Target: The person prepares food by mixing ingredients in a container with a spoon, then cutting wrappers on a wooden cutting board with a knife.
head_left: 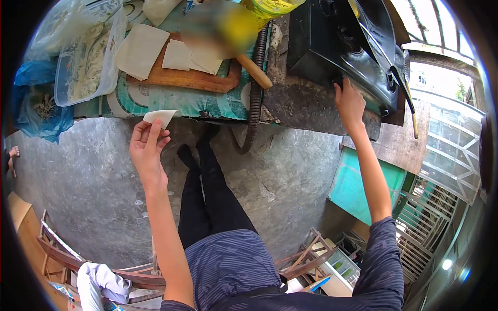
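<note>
Between the thumb and fingers of my left hand [149,147] is a thin pale wrapper sheet [161,117], held just in front of the table edge. My right hand [350,102] reaches to the front of a black stove [337,67], thumb and a finger at its lower front edge; whether it grips a knob there is hidden. A wooden board [199,80] lies on the green-covered table [171,101], with square pale sheets [177,55] on it. Larger pale sheets [140,51] overlap its left end. A wooden stick [254,71] rests across the board's right end.
A clear plastic container [88,67] with whitish residue and a blue plastic bag [44,111] are at the table's left. A yellow packet [270,10] lies at the back. A ribbed hose [255,103] hangs beside the stove. Another person's foot [14,152] shows at far left.
</note>
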A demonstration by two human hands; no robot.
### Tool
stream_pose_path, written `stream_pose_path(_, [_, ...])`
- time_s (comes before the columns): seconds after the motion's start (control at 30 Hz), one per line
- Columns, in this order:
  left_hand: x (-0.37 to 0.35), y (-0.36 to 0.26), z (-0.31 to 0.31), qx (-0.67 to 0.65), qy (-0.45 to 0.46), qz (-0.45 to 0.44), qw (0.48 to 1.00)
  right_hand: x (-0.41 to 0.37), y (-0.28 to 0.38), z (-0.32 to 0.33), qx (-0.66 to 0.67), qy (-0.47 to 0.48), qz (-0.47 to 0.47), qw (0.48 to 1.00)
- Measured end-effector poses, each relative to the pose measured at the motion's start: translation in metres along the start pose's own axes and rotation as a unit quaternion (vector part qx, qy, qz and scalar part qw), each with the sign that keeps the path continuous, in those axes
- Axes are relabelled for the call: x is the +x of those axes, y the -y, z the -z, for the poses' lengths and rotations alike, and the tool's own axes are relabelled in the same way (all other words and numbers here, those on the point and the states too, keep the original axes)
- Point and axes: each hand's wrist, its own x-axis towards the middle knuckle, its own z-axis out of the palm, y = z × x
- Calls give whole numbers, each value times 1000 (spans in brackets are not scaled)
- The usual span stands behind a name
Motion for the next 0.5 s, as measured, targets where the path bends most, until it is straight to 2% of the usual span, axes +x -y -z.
stream_pose_path(0.07, [-1,2,2,-2,2,3,1000,-1,0,-2,-66,-53,118,989])
stream_pose_path(0.17, [-4,1,4,-3,-4,7,1000,2,-2,-2,-172,-43,193,965])
stream_pose_path(0.27, [-6,2,10,4,-8,5,1000,7,-8,-4,-198,-37,257,945])
stream_pose_path(0.37, [-7,0,14,-4,-31,2,1000,11,-21,0,-151,-27,293,944])
stream_pose_path(0.43, [-6,-1,19,0,-35,1,999,7,-18,12,-24,1,180,983])
stream_pose_path(0.5, [-5,0,24,3,-37,1,999,7,-19,13,80,29,80,993])
